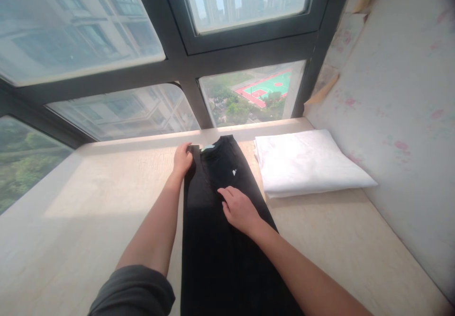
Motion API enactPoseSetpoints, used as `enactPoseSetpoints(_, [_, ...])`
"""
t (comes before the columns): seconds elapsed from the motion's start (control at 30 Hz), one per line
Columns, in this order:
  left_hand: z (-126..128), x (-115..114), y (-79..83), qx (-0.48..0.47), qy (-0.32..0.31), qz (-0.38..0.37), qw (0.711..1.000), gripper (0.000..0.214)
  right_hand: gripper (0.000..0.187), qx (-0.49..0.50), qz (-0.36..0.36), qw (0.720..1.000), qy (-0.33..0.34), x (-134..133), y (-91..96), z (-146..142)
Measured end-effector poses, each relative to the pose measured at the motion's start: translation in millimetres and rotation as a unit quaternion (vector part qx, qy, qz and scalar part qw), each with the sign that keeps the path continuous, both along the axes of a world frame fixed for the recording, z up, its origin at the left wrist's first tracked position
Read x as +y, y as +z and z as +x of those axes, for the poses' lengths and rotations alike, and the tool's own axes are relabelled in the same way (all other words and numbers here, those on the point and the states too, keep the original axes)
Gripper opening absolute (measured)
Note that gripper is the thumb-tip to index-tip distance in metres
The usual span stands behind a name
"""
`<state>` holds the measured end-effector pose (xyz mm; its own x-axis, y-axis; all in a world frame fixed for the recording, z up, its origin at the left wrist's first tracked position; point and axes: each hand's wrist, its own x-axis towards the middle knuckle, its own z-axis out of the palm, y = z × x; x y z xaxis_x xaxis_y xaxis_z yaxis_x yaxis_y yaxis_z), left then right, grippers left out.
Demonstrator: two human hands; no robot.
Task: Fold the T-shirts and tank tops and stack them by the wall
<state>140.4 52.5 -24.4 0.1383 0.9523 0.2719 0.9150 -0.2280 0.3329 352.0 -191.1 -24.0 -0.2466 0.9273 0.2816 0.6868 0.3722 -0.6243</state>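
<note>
The long black cloth trousers (pixel 209 249) lie flat on a wide, pale cream ledge (pixel 78 230), under both grips. The left grip (pixel 183 158) is at their top left corner. Its thumb and fingers are close together at the edge, but I cannot tell if they pinch the cloth. The right grip (pixel 240 211) rests on the trousers, nearer to the person and to the right of the left grip. It is half open, with a gap between the fingers and thumb, and I see nothing held in it.

A small white mark (pixel 234 172) is on the cloth just past the right grip. A pale green and white tag (pixel 207 148) is just right of the left grip, at the top of the trousers. A flat, white folded cloth (pixel 305 162) lies to the right of both grips, near a white wall with pink flowers (pixel 401 145). Past both grips is a dark grey window frame (pixel 183 74). Back along the left arm from its grip is a dark grey cloth sleeve (pixel 135 292).
</note>
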Motion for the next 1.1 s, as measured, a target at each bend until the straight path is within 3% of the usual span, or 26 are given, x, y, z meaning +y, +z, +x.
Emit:
enactPoseSetpoints(0.17, [-26,14,5.6,-0.026,0.092,-0.060,0.994,0.036,0.038,0.008,-0.005,1.000,-0.003,-1,0.5,0])
enactPoseSetpoints(0.4, [-31,40,20.0,-0.034,0.037,-0.186,0.981,0.033,0.037,0.012,0.001,1.000,-0.001,0,1.0,0])
enactPoseSetpoints(0.7, [-25,46,47.5,-0.024,0.000,-0.147,0.989,0.017,0.037,0.011,-0.014,1.000,-0.004,0,0.9,0])
enactPoseSetpoints(0.87, [-15,47,49.9,-0.028,0.002,-0.138,0.990,0.007,0.036,0.013,-0.015,1.000,-0.004,0,2.9,0])
enactPoseSetpoints(1.1, [-8,55,47.4,-0.125,0.066,-0.264,0.954,0.028,0.035,0.015,-0.018,1.000,-0.004,-1,3.7,0])
